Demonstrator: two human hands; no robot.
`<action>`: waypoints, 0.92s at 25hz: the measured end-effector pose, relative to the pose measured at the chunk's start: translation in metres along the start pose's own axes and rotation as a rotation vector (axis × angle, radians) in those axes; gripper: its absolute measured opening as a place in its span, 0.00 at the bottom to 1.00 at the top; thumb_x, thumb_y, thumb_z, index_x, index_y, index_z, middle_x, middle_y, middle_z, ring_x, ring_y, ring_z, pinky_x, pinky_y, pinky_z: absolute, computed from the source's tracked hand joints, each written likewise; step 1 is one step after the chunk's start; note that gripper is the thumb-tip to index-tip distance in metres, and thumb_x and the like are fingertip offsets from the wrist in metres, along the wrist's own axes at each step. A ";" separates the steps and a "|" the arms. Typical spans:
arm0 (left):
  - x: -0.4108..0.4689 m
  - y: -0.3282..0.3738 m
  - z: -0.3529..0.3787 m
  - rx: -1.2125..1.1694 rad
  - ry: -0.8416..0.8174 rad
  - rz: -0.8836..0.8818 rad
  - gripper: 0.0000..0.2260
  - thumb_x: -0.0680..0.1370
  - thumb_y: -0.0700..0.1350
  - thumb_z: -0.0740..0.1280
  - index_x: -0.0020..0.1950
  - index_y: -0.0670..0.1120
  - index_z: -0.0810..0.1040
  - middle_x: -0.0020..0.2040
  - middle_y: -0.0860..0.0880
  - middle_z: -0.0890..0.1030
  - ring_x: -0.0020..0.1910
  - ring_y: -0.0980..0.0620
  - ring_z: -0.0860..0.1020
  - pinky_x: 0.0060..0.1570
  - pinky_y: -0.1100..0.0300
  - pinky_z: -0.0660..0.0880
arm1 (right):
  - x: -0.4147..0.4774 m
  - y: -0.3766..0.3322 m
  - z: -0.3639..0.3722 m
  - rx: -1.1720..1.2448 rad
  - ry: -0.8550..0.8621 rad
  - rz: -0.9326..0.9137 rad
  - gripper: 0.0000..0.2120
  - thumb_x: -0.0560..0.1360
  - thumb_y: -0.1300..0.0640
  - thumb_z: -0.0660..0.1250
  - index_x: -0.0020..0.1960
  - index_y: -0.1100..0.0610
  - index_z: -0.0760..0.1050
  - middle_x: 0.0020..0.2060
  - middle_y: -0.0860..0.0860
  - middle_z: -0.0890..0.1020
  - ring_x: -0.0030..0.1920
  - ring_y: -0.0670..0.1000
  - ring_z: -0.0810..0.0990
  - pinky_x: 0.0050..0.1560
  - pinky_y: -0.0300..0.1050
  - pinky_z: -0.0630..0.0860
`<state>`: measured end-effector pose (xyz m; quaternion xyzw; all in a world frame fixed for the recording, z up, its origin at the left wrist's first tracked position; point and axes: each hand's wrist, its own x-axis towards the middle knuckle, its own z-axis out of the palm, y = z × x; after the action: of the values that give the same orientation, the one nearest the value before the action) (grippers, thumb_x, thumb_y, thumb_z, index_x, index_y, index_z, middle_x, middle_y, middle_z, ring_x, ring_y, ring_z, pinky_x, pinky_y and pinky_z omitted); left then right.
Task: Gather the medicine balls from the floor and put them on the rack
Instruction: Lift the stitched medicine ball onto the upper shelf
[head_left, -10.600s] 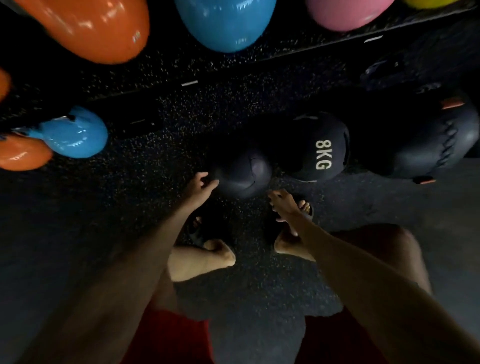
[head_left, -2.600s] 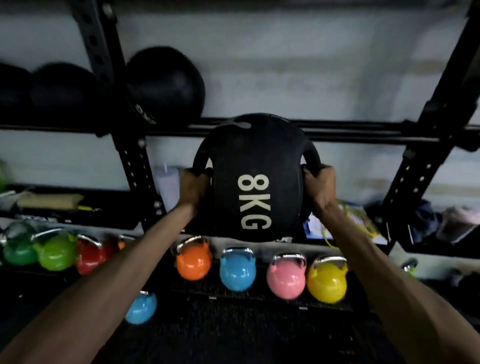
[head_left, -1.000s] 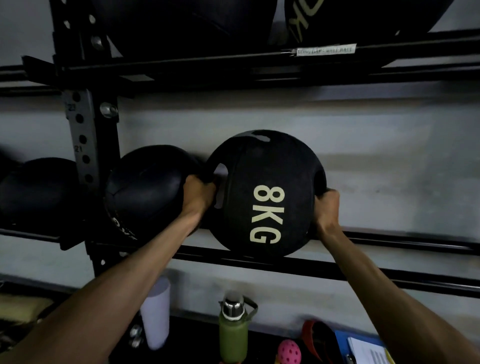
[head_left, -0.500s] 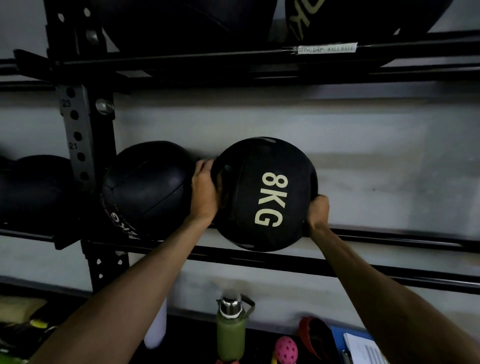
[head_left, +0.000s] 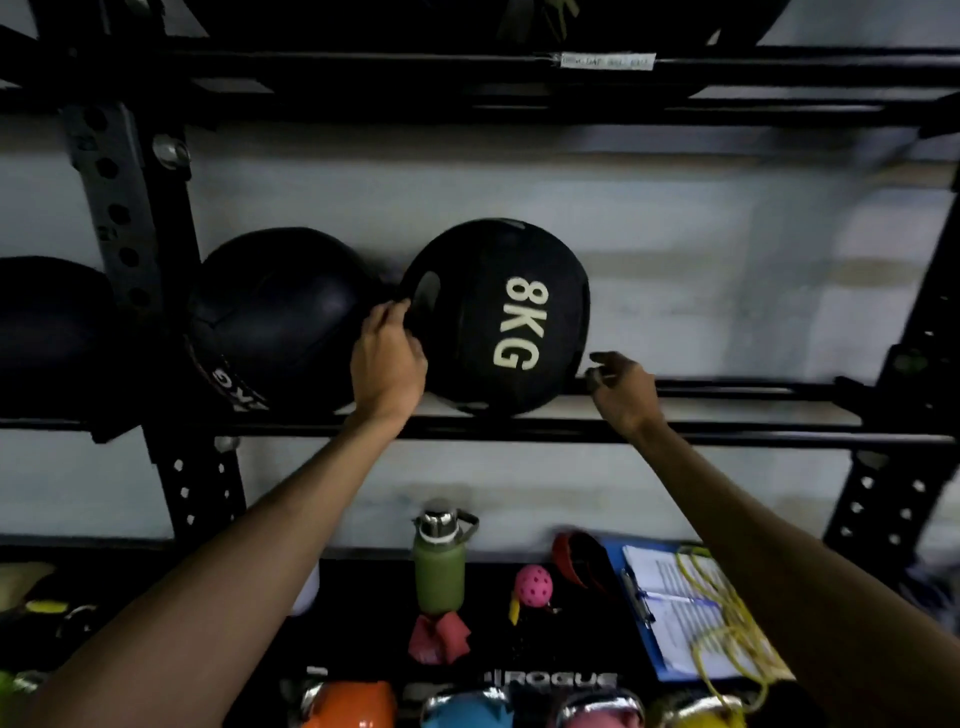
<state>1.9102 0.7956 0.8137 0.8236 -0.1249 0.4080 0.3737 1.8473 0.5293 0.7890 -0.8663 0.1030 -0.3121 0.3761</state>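
- 8KG medicine ball (head_left: 493, 317) rests on the rack rails (head_left: 753, 389), just beside a second ball (head_left: 280, 322), between both hands.
- Left hand (head_left: 387, 358), nearer: fingers curled against the left handle slot; grip unconfirmed.
- Right hand (head_left: 623, 389): just clear at lower right, fingers loosely curled, empty.
- Count on this shelf: three balls, including a third ball (head_left: 47, 322) at far left.

Both bare arms reach forward and up from the lower corners. The left hand (head_left: 387, 358) shows its back, its fingers bent with their tips against the left side of the medicine ball (head_left: 498, 317); whether they hook it cannot be told. The right hand (head_left: 621, 387) hangs just beside the ball's lower right, apart from it, fingers loosely curled, holding nothing.
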 end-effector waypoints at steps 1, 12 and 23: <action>-0.019 0.000 -0.003 -0.004 0.011 0.004 0.20 0.77 0.36 0.61 0.68 0.43 0.75 0.65 0.42 0.74 0.62 0.40 0.75 0.59 0.47 0.75 | -0.016 0.002 -0.004 -0.054 0.023 -0.051 0.15 0.79 0.62 0.64 0.64 0.62 0.78 0.53 0.60 0.84 0.54 0.59 0.83 0.49 0.37 0.71; -0.193 0.034 0.033 0.000 -0.356 -0.010 0.08 0.78 0.38 0.61 0.54 0.45 0.77 0.51 0.44 0.82 0.49 0.41 0.80 0.42 0.52 0.74 | -0.154 0.081 -0.032 -0.234 -0.155 -0.157 0.10 0.75 0.61 0.63 0.51 0.60 0.82 0.49 0.59 0.84 0.50 0.61 0.82 0.53 0.52 0.78; -0.445 0.149 0.203 0.137 -0.928 -0.130 0.05 0.77 0.42 0.62 0.45 0.48 0.78 0.47 0.44 0.84 0.49 0.41 0.82 0.45 0.51 0.76 | -0.256 0.370 -0.137 -0.313 -0.551 0.106 0.09 0.76 0.57 0.63 0.49 0.58 0.81 0.49 0.60 0.84 0.54 0.63 0.81 0.47 0.50 0.75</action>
<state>1.6684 0.5028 0.4712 0.9477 -0.1998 -0.0201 0.2481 1.5826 0.2973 0.4776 -0.9590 0.0890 -0.0258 0.2678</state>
